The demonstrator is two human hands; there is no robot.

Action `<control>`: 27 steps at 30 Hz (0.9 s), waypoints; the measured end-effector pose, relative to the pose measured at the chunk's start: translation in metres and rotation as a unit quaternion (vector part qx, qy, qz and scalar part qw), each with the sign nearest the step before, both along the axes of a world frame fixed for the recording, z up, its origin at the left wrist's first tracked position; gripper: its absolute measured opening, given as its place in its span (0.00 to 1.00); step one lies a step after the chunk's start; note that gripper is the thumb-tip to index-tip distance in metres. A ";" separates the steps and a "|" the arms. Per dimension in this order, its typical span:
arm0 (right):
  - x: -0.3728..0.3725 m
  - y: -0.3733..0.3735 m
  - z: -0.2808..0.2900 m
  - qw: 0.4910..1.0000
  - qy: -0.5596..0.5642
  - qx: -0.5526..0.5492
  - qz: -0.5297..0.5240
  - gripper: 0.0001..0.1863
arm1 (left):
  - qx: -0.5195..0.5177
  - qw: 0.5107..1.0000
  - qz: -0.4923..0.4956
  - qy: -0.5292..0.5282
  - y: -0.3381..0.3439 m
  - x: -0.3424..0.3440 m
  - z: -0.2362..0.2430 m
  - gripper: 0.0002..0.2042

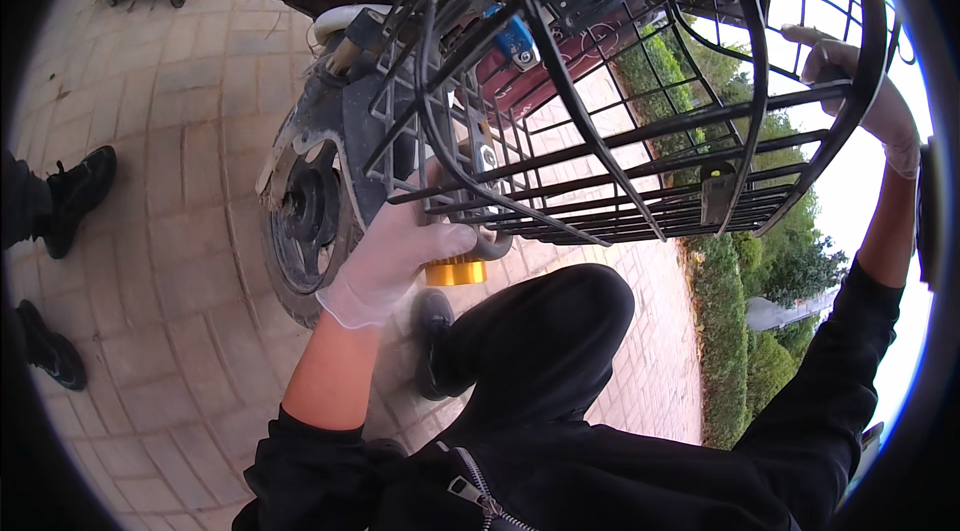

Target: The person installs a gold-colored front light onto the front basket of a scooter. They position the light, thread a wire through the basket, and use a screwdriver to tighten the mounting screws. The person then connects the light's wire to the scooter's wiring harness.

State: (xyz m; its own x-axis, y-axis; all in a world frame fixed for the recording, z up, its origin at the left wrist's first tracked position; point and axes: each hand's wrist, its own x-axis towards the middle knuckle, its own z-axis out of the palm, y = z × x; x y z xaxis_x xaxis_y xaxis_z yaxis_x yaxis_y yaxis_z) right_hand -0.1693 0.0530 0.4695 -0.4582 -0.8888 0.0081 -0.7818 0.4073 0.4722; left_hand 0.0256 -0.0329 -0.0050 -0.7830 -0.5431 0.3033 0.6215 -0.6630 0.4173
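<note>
Right now I've got the left hand (388, 256) grasping the gold ring (456, 274) below the wire basket (578, 103), whether fastened I can't tell, nor whether my right hand (838, 59) clasps the basket's rim.

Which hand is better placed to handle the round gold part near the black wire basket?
Probably your left hand: it's close beside the gold part, while your right hand is across the basket, by its rim.

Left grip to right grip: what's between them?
The black wire basket: in the head view its bars span the stretch between the left grip and the right grip, with hedge and paving visible through them.
</note>
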 end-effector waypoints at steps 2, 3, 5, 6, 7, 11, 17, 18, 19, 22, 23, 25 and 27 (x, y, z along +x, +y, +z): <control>-0.015 -0.002 0.014 0.987 -0.135 -0.008 0.085 0.29 | 0.003 1.000 -0.007 -0.007 -0.001 -0.001 0.000 0.35; -0.025 -0.002 0.018 0.986 -0.148 -0.012 0.076 0.32 | 0.021 1.000 -0.009 -0.019 0.000 -0.001 0.000 0.34; -0.041 0.002 0.024 0.986 -0.141 0.013 0.082 0.33 | 0.025 0.999 -0.011 -0.019 0.001 0.000 0.000 0.33; -0.044 0.005 0.026 0.992 -0.097 0.048 0.064 0.33 | 0.028 0.999 -0.011 -0.021 0.001 0.000 0.000 0.33; -0.043 0.008 0.028 0.989 -0.121 0.036 0.077 0.33 | 0.021 0.999 -0.010 -0.023 0.001 0.000 -0.001 0.35; -0.008 0.013 0.032 0.979 -0.190 -0.015 0.078 0.35 | 0.008 1.000 -0.011 -0.019 -0.001 -0.002 -0.004 0.38; 0.011 -0.029 -0.019 0.977 -0.188 0.100 0.020 0.28 | -0.007 0.999 -0.012 -0.036 -0.001 0.001 -0.004 0.36; 0.006 -0.039 -0.035 0.980 -0.155 0.115 0.046 0.28 | -0.015 0.999 -0.002 -0.033 -0.001 0.002 -0.004 0.36; 0.008 -0.053 -0.041 0.971 -0.210 0.104 0.037 0.26 | -0.013 0.999 -0.009 -0.044 -0.001 0.002 -0.004 0.36; 0.009 -0.098 -0.079 0.944 -0.281 0.157 0.076 0.25 | -0.016 0.999 -0.020 -0.043 -0.003 0.001 -0.004 0.36; 0.013 -0.104 -0.092 0.932 -0.299 0.170 0.113 0.25 | -0.014 0.999 -0.019 -0.040 -0.004 0.000 -0.004 0.36; 0.022 -0.110 -0.125 0.910 -0.356 0.187 0.099 0.28 | 0.007 0.998 -0.043 -0.037 -0.005 0.000 -0.004 0.36; 0.029 -0.111 -0.158 0.877 -0.377 0.250 0.162 0.26 | -0.001 0.999 -0.032 -0.015 -0.004 -0.001 -0.005 0.31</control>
